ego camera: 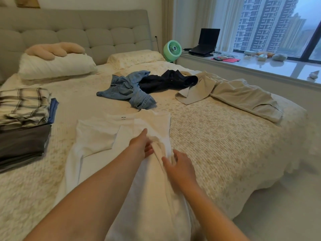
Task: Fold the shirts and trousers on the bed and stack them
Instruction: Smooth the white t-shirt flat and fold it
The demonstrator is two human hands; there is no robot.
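Right now the left hand (141, 146) and right hand (177, 164) each pinch a bunched ridge of the white shirt (111, 136), spread collar-away on the bed (217, 136) with both sides turned in. Likely next: flatten that ridge, then fold hem to collar. Folded clothes (24, 119) sit stacked left; jeans (128, 91), a dark garment (168, 81) and beige trousers (239, 96) wait beyond.

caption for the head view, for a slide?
Both hands, left hand and right hand, gather a white shirt mid-fold on the bed.
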